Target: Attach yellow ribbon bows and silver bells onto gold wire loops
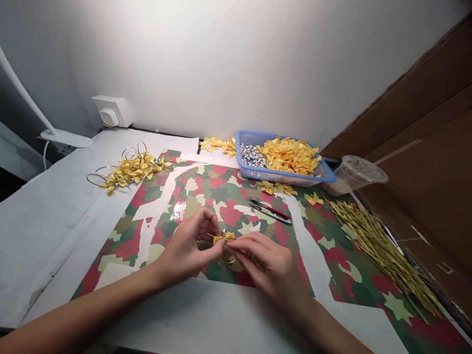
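My left hand is closed in a pinch on a small yellow ribbon bow with a silver bell on top. From the bow's right side my right hand pinches the thin gold wire, which curves beneath the bow. Fingertips of both hands nearly meet there and hide part of the wire. Finished-looking bows with bells and gold wire loops lie in a pile at the left. A pair of thread snips rests on the patterned sheet just beyond my hands.
A blue basket at the back holds silver bells and many yellow bows. More bows lie around it. Gold wire stems are bundled at the right, near a lidded plastic cup and a cardboard wall. A lamp base stands left.
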A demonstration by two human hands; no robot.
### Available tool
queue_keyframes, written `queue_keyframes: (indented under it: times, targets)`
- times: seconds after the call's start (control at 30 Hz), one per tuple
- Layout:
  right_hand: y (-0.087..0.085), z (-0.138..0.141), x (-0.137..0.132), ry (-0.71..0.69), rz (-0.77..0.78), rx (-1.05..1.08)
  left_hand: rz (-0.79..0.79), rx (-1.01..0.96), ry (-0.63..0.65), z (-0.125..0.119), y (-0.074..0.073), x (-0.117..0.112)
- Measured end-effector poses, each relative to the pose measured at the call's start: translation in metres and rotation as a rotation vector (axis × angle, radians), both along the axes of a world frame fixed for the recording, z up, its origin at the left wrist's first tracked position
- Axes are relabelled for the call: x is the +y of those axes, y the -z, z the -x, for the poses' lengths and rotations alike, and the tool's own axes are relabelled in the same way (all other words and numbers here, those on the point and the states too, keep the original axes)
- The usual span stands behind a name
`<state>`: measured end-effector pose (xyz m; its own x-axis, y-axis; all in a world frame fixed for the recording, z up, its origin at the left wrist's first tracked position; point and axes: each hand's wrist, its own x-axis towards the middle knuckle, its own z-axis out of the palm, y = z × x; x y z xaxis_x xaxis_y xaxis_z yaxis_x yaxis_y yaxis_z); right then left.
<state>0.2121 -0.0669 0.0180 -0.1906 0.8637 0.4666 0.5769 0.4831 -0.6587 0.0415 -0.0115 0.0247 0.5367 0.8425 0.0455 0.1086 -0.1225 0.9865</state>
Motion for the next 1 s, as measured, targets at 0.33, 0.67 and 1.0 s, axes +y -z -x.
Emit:
queue_keyframes:
  times: [0.33,0.67,1.0]
  targets:
    - [0.002,0.007,0.001,0.019,-0.185,-0.089,0.279,-0.232,-0.034,0.003,-0.003,0.002]
    - [0.005,0.016,0.007,0.035,-0.368,-0.247,0.230,-0.280,-0.049,0.005,-0.010,0.008]
    - [0.001,0.018,0.009,0.007,-0.094,0.075,0.190,-0.319,-0.021,0.006,-0.008,0.010]
